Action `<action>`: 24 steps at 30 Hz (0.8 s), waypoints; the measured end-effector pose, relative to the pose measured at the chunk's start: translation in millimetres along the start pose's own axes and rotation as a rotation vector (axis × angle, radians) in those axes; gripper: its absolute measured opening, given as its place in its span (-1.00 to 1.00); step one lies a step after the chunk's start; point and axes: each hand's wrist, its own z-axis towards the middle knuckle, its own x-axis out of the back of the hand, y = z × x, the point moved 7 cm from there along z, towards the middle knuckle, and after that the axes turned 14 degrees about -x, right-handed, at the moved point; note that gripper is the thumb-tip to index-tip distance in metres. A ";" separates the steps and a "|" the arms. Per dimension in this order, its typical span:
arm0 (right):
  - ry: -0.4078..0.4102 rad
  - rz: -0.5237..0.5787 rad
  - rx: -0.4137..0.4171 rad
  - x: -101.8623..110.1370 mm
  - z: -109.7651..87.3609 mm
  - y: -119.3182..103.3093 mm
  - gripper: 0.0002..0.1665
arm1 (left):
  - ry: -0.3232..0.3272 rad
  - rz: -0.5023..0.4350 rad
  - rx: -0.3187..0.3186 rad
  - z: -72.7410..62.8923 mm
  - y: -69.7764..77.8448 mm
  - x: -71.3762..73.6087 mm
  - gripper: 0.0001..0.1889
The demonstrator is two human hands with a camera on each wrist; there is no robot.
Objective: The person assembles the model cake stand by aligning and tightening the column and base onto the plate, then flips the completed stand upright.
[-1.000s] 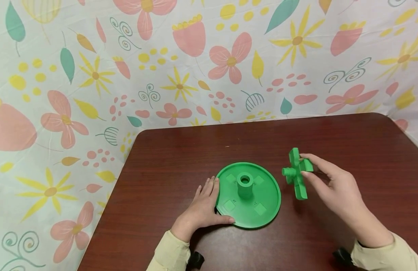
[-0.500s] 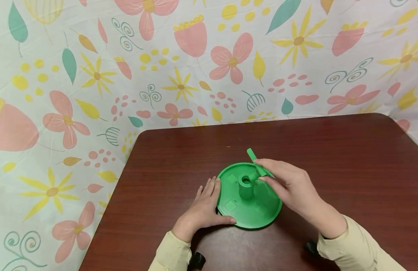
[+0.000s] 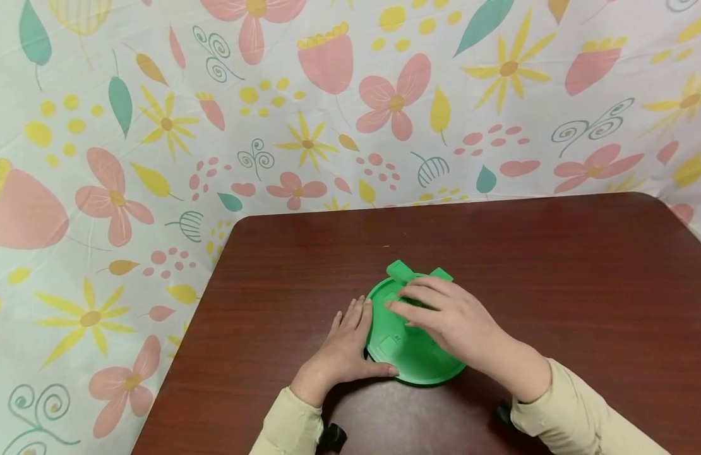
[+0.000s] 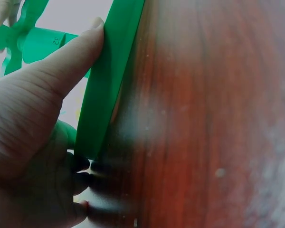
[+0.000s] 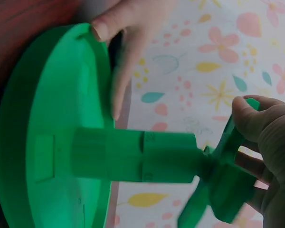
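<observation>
My left hand (image 3: 341, 354) lies along the left side of a round green base (image 3: 415, 370), its fingers straight beside the rim and its thumb over the near edge. A thick green post (image 5: 109, 154) rises from the middle of this base. Against the post's top sits the hub of a green cross-shaped piece (image 5: 228, 185), its arms spread around it. My right hand (image 3: 464, 322) pinches one arm of the cross between thumb and fingers. From the head camera, this hand hides the post and most of the cross.
Dark wood-grain table (image 3: 293, 259) surrounds the base. A white curtain (image 3: 328, 158) printed with flowers and leaves hangs behind and to the left of the table. Raised square patches (image 5: 45, 156) mark the base's upper face.
My right hand has carried the cross leftward from beside the base and turned it over onto the post, where its arms now spread out flatter. The left hand has stayed at the rim.
</observation>
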 end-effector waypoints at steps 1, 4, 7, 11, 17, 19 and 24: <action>-0.027 -0.020 0.003 -3.8 -0.5 -1.1 -0.68 | 0.000 0.003 -0.002 0.3 0.1 0.3 0.33; -0.093 -0.084 0.010 -14.6 -3.0 -3.7 -0.36 | -0.003 0.006 -0.005 0.7 0.5 0.1 0.33; -0.132 -0.138 0.020 -23.4 -6.4 -6.1 -0.26 | -0.008 0.007 -0.004 0.6 0.4 -1.3 0.33; -0.184 -0.171 0.004 -30.3 -9.9 -7.2 -0.27 | -0.005 0.007 0.000 0.0 0.3 -1.8 0.32; -0.084 -0.041 -0.043 -16.9 -2.3 -1.3 -0.51 | -0.001 0.011 0.002 -0.6 -0.1 0.2 0.33; -0.029 0.011 -0.096 -7.9 0.6 7.3 -0.51 | 0.003 0.013 0.000 -0.3 -0.5 0.1 0.34; 0.060 0.046 -0.375 9.7 -1.2 46.1 -0.51 | 0.017 0.015 0.001 -0.5 -1.1 0.3 0.36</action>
